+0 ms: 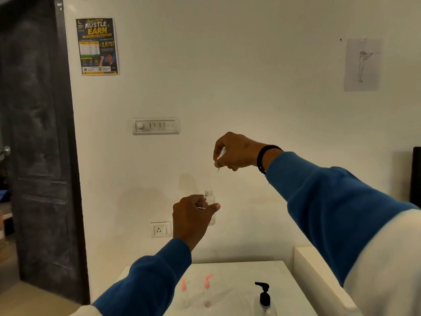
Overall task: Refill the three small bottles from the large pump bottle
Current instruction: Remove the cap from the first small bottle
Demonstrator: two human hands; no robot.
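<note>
Clear small bottle (210, 207) is gripped mid-frame by the left hand (193, 215); its pump cap (219, 159) is pinched above by the right hand (234, 151).

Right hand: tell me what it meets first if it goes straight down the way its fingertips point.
Probably the open neck of the small clear bottle, held below in the left hand. The right hand pinches a thin cap tube pointing down, though depth is unclear, so the alignment is uncertain.

Left hand (193, 215) grips an open clear bottle (210, 207); right hand (234, 151) pinches its cap (219, 156) above.
</note>
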